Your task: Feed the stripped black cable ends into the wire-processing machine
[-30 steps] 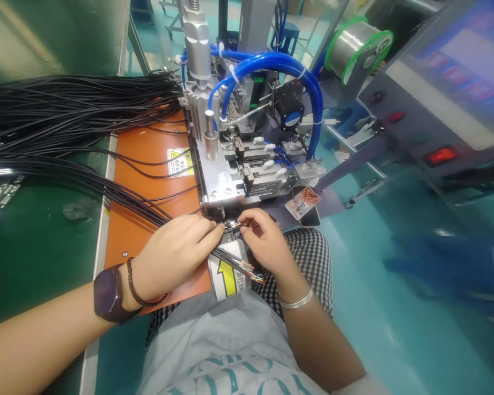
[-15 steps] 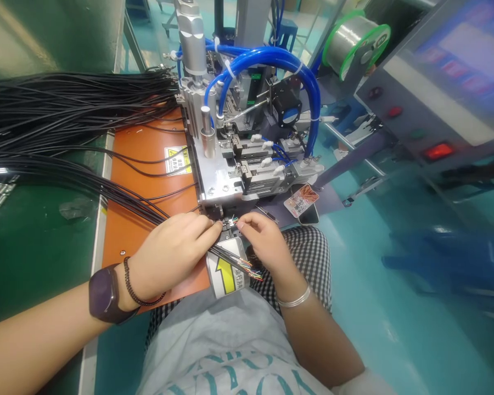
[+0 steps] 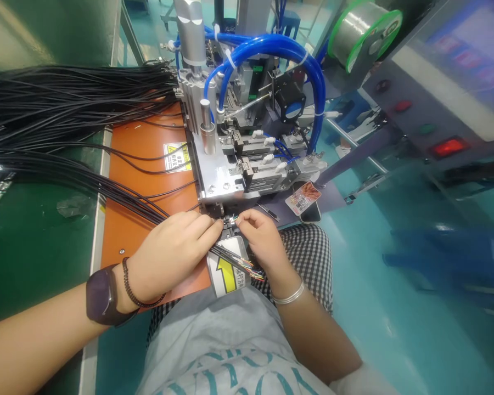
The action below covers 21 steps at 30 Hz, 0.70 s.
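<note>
Head view: one cluster of coloured wires (image 3: 233,219), its strands too fine to count, lay between my right grip (image 3: 262,237) and my left grip (image 3: 178,240). My right grip was narrow, thumb and forefinger pinched on the coloured wires, which sat at its ten o'clock. My left grip curled over one cable bundle (image 3: 231,255); its fingertips were partly hidden, so I could not tell whether they closed on anything. From it, the coloured wires lay between two and three o'clock, just beyond the thumb tip, and the bundle's stripped ends stuck out toward four o'clock, over one label (image 3: 226,281) bearing one yellow arrow. One larger cable heap (image 3: 86,93) spread at eleven o'clock from my left grip. One metal machine (image 3: 219,176) stood at twelve o'clock from the coloured wires. At one o'clock from my right grip, well apart, was one green-rimmed spool (image 3: 361,34); nearer, between one and two o'clock, one patterned card (image 3: 303,198) overlapped one phone (image 3: 312,214).
</note>
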Each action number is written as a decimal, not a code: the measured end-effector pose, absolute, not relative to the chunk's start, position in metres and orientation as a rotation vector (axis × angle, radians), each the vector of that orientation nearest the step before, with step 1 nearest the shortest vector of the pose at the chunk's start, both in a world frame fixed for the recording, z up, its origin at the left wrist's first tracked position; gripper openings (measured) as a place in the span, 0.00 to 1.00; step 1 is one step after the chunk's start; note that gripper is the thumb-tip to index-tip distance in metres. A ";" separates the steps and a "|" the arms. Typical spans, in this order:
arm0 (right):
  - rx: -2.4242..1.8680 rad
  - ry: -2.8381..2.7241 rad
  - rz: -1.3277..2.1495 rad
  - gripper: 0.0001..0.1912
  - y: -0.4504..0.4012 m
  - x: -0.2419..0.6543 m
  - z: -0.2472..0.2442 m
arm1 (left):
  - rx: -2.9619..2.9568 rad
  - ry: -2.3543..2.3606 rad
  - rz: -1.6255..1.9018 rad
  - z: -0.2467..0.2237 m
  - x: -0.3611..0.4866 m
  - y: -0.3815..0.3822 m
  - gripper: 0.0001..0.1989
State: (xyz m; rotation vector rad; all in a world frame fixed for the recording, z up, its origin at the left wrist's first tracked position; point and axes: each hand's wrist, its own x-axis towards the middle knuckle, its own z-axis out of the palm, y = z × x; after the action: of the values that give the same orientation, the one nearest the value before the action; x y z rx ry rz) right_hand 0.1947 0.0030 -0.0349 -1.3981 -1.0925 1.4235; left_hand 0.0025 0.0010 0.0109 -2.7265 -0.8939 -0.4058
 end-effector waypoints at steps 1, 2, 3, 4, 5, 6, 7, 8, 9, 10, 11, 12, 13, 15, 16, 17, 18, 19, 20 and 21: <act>-1.390 -1.069 1.429 0.05 0.003 0.194 -0.036 | -2.724 -0.893 -0.393 0.011 0.003 0.001 0.13; -1.377 -1.038 1.435 0.05 0.002 0.194 -0.036 | -2.725 -0.891 -0.381 0.011 0.003 0.001 0.13; -1.360 -1.003 1.444 0.05 0.002 0.194 -0.036 | -2.726 -0.888 -0.371 0.011 0.004 0.001 0.13; -1.339 -0.969 1.455 0.05 0.002 0.194 -0.036 | -2.730 -0.882 -0.362 0.010 0.004 0.001 0.13; -1.317 -0.943 1.464 0.06 0.002 0.194 -0.036 | -2.733 -0.876 -0.355 0.010 0.004 0.001 0.13; -1.300 -0.930 1.469 0.06 0.002 0.194 -0.036 | -2.735 -0.869 -0.348 0.010 0.004 0.002 0.14; -1.287 -0.934 1.466 0.05 0.002 0.194 -0.036 | -2.736 -0.863 -0.338 0.009 0.004 0.002 0.15; -1.280 -0.951 1.453 0.05 0.002 0.194 -0.036 | -2.737 -0.863 -0.320 0.009 0.004 0.002 0.16; -1.279 -0.975 1.435 0.05 0.002 0.194 -0.036 | -2.739 -0.867 -0.296 0.009 0.004 0.002 0.18; -1.280 -1.000 1.414 0.06 0.002 0.194 -0.036 | -2.742 -0.872 -0.269 0.009 0.004 0.002 0.19; -1.279 -1.026 1.395 0.06 0.003 0.194 -0.037 | -2.746 -0.882 -0.242 0.009 0.005 0.001 0.20; -1.276 -1.049 1.378 0.06 0.003 0.195 -0.037 | -2.749 -0.895 -0.216 0.010 0.005 0.001 0.20; -1.269 -1.067 1.364 0.06 0.003 0.195 -0.038 | -2.751 -0.912 -0.194 0.010 0.006 0.001 0.21; -1.259 -1.084 1.350 0.06 0.004 0.194 -0.038 | -2.753 -0.945 -0.158 0.012 0.008 0.000 0.21; -1.265 -1.079 1.355 0.05 0.004 0.194 -0.038 | -2.754 -0.961 -0.140 0.013 0.009 0.000 0.21; -1.278 -1.064 1.374 0.05 0.005 0.194 -0.038 | -2.756 -0.976 -0.122 0.015 0.011 -0.001 0.22; -1.294 -1.045 1.405 0.05 0.005 0.193 -0.038 | -2.757 -0.990 -0.102 0.016 0.013 -0.001 0.22; -1.310 -1.024 1.445 0.05 0.006 0.192 -0.038 | -2.754 -1.010 -0.081 0.017 0.015 -0.002 0.23; -1.321 -1.004 1.487 0.05 0.006 0.191 -0.039 | -2.748 -1.035 -0.057 0.018 0.017 -0.002 0.24; -1.322 -0.982 1.524 0.05 0.007 0.191 -0.039 | -2.741 -1.061 -0.040 0.020 0.019 -0.003 0.24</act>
State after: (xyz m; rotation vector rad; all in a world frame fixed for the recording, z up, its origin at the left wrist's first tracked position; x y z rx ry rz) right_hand 0.1907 0.0070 -0.0391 -1.3216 -0.9824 1.5238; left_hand 0.0186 -0.0028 0.0195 -2.7406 -1.0610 -0.0398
